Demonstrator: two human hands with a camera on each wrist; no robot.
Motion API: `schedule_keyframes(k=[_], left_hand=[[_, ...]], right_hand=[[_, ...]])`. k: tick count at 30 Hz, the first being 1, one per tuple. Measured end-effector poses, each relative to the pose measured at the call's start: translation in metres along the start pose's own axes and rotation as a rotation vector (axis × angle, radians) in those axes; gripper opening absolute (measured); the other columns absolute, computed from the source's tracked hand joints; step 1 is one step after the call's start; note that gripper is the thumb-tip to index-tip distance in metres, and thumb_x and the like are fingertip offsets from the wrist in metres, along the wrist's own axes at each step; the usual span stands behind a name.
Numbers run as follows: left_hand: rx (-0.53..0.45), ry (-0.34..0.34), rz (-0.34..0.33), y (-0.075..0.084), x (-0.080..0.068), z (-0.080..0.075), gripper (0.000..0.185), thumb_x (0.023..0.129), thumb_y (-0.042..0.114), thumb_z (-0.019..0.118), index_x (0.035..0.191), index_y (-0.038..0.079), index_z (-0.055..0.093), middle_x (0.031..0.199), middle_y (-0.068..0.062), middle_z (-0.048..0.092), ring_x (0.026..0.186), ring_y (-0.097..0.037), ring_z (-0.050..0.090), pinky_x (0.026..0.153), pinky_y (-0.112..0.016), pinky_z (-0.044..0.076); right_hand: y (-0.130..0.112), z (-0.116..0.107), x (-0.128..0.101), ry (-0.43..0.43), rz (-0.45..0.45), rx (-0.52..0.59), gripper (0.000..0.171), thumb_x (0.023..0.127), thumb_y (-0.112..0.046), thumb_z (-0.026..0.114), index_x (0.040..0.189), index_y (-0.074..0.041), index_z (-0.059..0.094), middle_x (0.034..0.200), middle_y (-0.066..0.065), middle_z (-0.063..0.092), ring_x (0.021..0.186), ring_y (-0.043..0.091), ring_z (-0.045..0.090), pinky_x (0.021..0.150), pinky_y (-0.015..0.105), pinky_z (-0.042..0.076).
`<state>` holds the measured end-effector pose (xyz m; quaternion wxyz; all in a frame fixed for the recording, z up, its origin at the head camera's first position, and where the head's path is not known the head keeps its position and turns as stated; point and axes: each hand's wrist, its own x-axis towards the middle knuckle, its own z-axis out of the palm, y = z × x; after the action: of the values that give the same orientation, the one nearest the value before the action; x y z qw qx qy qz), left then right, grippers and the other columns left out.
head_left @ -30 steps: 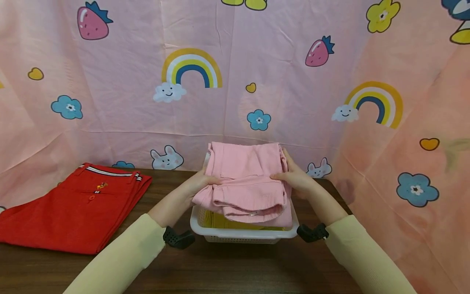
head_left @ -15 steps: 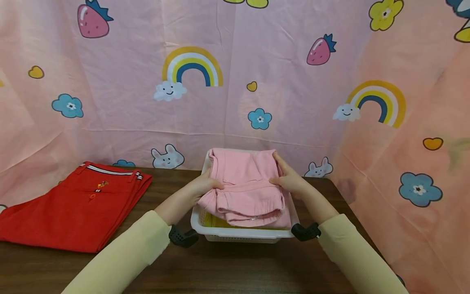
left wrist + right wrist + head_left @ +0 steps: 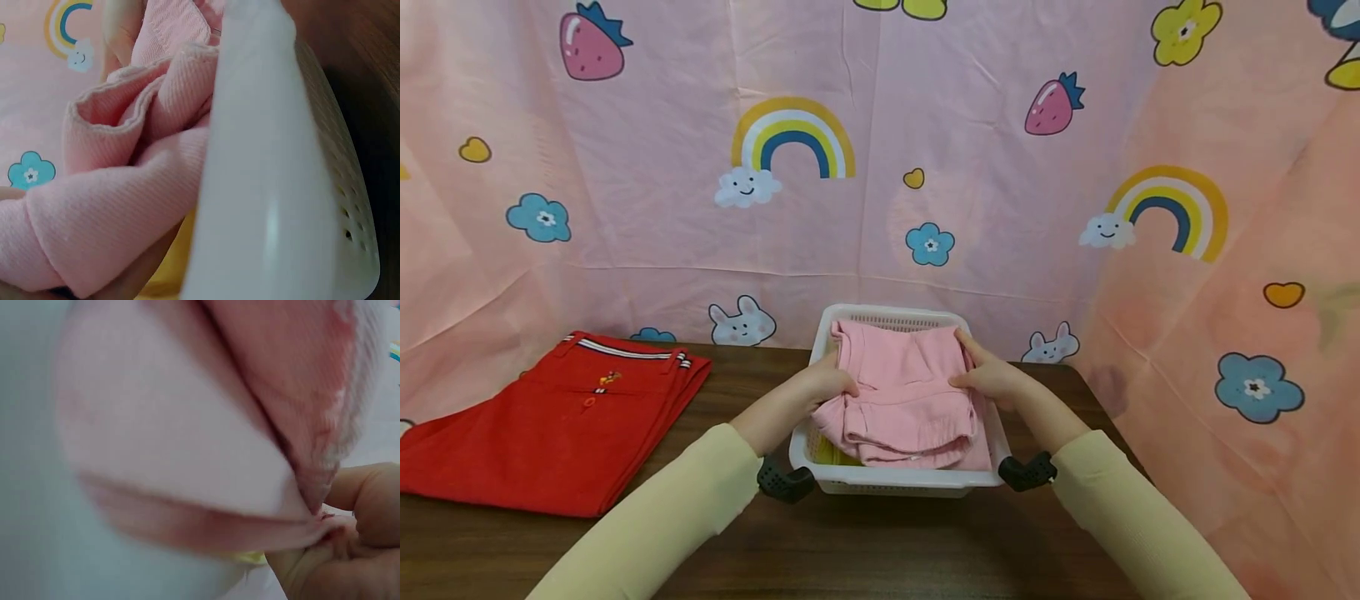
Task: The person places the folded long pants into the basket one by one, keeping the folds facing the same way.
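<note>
A folded pink garment [image 3: 906,396] lies in a white perforated basket [image 3: 895,481] on the dark wooden table, over something yellow [image 3: 827,450]. My left hand [image 3: 827,385] grips the garment's left edge, thumb on top. On the opposite edge my right hand [image 3: 988,375] holds it the same way. The left wrist view shows pink folds [image 3: 119,187] pressed against the basket's white rim [image 3: 269,187]. In the right wrist view blurred pink cloth [image 3: 206,425] fills the frame, with fingers [image 3: 337,550] curled under it.
Folded red trousers [image 3: 550,425] with a striped waistband lie on the table [image 3: 850,542] at the left. A pink cartoon-print curtain [image 3: 880,167] hangs behind and along the right side. Bare tabletop lies in front of the basket.
Both hands have lowered the pink garment from above the basket down into it, and the basket's far rim now shows behind the cloth.
</note>
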<state>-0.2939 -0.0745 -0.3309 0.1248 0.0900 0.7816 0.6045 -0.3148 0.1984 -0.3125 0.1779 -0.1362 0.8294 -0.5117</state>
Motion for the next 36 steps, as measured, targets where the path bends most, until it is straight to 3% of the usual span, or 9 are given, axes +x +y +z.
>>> schedule_keyframes(k=[8, 17, 22, 27, 32, 34, 36], left_hand=[[0.075, 0.101, -0.032, -0.007, 0.005, 0.004, 0.079, 0.065, -0.018, 0.055, 0.139, -0.003, 0.035, 0.137, -0.022, 0.040, 0.119, -0.032, 0.035, 0.105, -0.042, 0.027], [0.344, 0.204, -0.006, -0.004, 0.000, 0.014, 0.067, 0.067, -0.012, 0.056, 0.132, -0.010, 0.038, 0.128, -0.026, 0.049, 0.106, -0.032, 0.044, 0.096, -0.042, 0.037], [0.443, 0.233, 0.003, -0.007, -0.002, 0.018, 0.076, 0.073, -0.009, 0.054, 0.143, -0.010, 0.026, 0.135, -0.028, 0.044, 0.108, -0.033, 0.046, 0.094, -0.044, 0.039], [0.515, 0.247, 0.021, -0.010, -0.004, 0.022, 0.084, 0.074, -0.010, 0.054, 0.149, -0.004, 0.016, 0.131, -0.029, 0.048, 0.090, -0.033, 0.053, 0.074, -0.041, 0.045], [0.570, 0.234, 0.042, -0.012, -0.004, 0.024, 0.080, 0.075, -0.011, 0.054, 0.149, 0.003, 0.028, 0.107, -0.026, 0.061, 0.075, -0.030, 0.053, 0.060, -0.036, 0.042], [0.632, 0.222, 0.064, -0.014, -0.005, 0.024, 0.077, 0.076, -0.011, 0.055, 0.147, 0.002, 0.031, 0.106, -0.025, 0.062, 0.076, -0.030, 0.054, 0.060, -0.035, 0.043], [0.728, 0.211, 0.085, -0.014, -0.006, 0.026, 0.072, 0.079, -0.010, 0.055, 0.147, 0.001, 0.033, 0.119, -0.030, 0.055, 0.091, -0.033, 0.056, 0.069, -0.037, 0.048]], right_hand=[[0.000, -0.004, -0.002, -0.075, 0.073, 0.022, 0.091, 0.092, 0.002, 0.054, 0.153, -0.017, -0.010, 0.156, 0.018, -0.015, 0.141, 0.037, -0.009, 0.106, 0.065, 0.008], [0.004, -0.004, -0.001, -0.069, 0.035, -0.092, 0.087, 0.093, -0.003, 0.056, 0.154, -0.013, -0.006, 0.157, 0.018, -0.011, 0.142, 0.037, -0.007, 0.108, 0.061, 0.002], [0.003, -0.004, -0.004, -0.096, 0.022, -0.111, 0.091, 0.092, -0.009, 0.060, 0.153, -0.012, -0.008, 0.157, 0.019, -0.007, 0.140, 0.038, 0.001, 0.108, 0.063, 0.007], [0.004, -0.004, -0.012, -0.127, 0.011, -0.159, 0.103, 0.086, -0.020, 0.070, 0.154, -0.018, -0.007, 0.158, 0.013, -0.001, 0.138, 0.036, 0.011, 0.104, 0.066, 0.019], [0.005, -0.001, -0.019, -0.136, -0.036, -0.253, 0.103, 0.085, -0.024, 0.071, 0.154, -0.012, -0.005, 0.158, 0.015, -0.005, 0.141, 0.037, 0.008, 0.102, 0.066, 0.022], [0.006, 0.002, -0.021, -0.133, -0.074, -0.316, 0.097, 0.087, -0.023, 0.070, 0.153, -0.006, 0.001, 0.158, 0.019, -0.004, 0.141, 0.039, 0.008, 0.102, 0.065, 0.024], [0.006, 0.005, -0.023, -0.120, -0.104, -0.378, 0.089, 0.089, -0.021, 0.068, 0.153, -0.002, 0.010, 0.157, 0.022, -0.003, 0.141, 0.041, 0.007, 0.101, 0.066, 0.024]])
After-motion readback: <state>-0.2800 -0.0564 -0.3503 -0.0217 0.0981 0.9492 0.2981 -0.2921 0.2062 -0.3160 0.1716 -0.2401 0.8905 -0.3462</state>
